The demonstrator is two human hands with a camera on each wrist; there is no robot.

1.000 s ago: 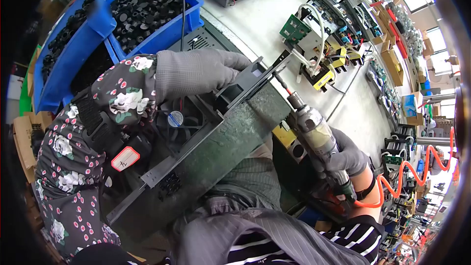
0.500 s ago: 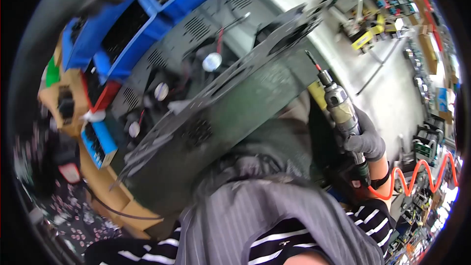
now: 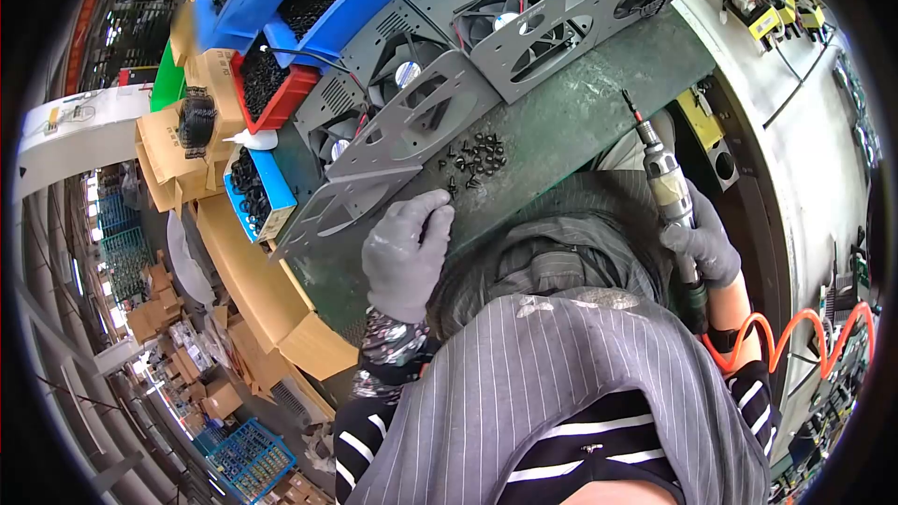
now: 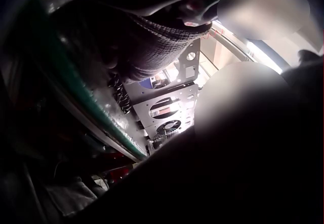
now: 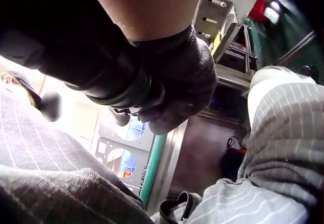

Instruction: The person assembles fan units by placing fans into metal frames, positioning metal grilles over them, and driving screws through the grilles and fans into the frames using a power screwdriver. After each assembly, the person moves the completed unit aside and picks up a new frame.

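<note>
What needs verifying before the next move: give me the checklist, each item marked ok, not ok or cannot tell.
1. Power screwdriver held: ok; the right grip is wrapped around it.
2. Bit clear of the grey panels: ok; there is a gap in the head view.
3. Screws at hand: ok; a loose pile lies on the green work surface.
4. Screw picked up: not ok; the left grip is beside the pile, no screw visible in it.
5. Orange coiled hose away from the bit: ok; it trails near the right wrist.
6. Bit matches screw heads: cannot tell; too small.
</note>
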